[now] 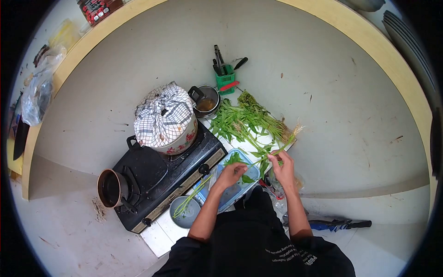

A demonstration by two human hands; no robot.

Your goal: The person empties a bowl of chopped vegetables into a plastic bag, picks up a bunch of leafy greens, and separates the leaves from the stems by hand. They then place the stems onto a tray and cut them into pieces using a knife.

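Note:
My right hand (282, 167) is closed around a stalk of leafy greens (264, 154), with pale roots at its upper end. To the left, my left hand (232, 174) has its fingers pinched at a thin leafy piece of the same greens, over a blue tray (254, 167). Some cut leaves (234, 158) lie in the tray by this hand. Beyond both hands, a heap of leafy greens (235, 119) with roots rests on the white tiled counter. Long bare stems (190, 200) lie across a grey bowl (185, 217) at the lower left.
A two-burner gas stove (152, 177) stands at left, bearing a large pot (187, 138) topped with a checked cloth (161, 115) and a small saucepan (110, 189). Behind are a lidded pot (207, 102) and a green utensil basket (226, 82). An umbrella (341, 225) lies at right.

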